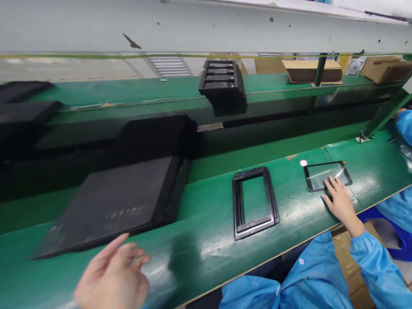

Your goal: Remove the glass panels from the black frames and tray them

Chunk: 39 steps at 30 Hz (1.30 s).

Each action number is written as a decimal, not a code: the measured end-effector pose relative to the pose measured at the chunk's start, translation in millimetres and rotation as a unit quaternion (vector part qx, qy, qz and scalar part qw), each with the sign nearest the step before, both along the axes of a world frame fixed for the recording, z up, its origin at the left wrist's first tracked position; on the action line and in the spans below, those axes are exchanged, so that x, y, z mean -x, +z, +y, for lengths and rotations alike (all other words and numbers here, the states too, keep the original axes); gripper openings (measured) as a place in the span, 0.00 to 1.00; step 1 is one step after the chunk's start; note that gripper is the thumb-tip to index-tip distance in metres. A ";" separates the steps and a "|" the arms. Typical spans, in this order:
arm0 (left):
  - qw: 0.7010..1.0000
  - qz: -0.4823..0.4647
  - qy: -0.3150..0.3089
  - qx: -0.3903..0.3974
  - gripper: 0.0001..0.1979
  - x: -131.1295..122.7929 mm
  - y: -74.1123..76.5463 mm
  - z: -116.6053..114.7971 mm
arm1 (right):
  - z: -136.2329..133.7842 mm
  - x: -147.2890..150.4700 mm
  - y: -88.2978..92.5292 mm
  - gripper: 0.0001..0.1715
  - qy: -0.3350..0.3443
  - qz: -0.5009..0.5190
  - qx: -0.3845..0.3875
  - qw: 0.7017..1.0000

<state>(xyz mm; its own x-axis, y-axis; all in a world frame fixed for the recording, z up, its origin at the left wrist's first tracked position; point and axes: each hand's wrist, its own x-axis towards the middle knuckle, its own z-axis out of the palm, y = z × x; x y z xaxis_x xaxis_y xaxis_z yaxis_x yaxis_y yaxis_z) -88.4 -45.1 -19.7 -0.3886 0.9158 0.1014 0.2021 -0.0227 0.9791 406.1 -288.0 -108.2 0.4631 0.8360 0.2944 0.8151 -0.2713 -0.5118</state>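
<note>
My left hand point(112, 274) hovers low at the near left over the green bench point(199, 240), fingers loosely apart and holding nothing; it is blurred by motion. Just beyond it lies a large flat black tray point(109, 206). My right hand point(337, 201) rests with fingers stretched flat on the near edge of a thin glass panel with a black border point(326, 174), at the right of the bench. Between my hands lies a small stack of black rectangular frames point(254, 201), untouched.
A stack of black moulded trays point(222, 81) stands on the raised green conveyor point(144, 92) behind. Cardboard boxes point(312, 68) sit at the back right. Another person's blue sleeve point(404, 126) shows at the far right edge. A small white disc point(303, 162) lies by the panel.
</note>
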 end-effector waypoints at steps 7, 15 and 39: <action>0.984 -0.029 -0.169 0.057 0.12 -87.4 15.1 -36.5 | -50.4 48.2 -2.2 0.18 -0.011 0.018 -0.060 0.998; 0.887 -0.017 -0.456 0.072 0.14 -157.2 14.4 -67.9 | -80.6 96.0 -3.8 0.51 -0.318 0.176 -0.111 0.925; 0.804 -0.136 -0.540 0.207 0.20 -120.0 61.2 -98.3 | -49.4 207.0 78.2 0.42 0.042 0.533 -0.159 0.830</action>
<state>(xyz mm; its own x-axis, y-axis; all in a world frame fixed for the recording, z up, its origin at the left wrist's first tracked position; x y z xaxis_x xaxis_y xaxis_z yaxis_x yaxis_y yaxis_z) 31.5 -143.4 41.5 0.6996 0.6678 -0.2540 0.0601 0.2993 0.9523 199.1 -337.4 -30.0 0.5465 0.8367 -0.0343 -0.1381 0.0497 -0.9892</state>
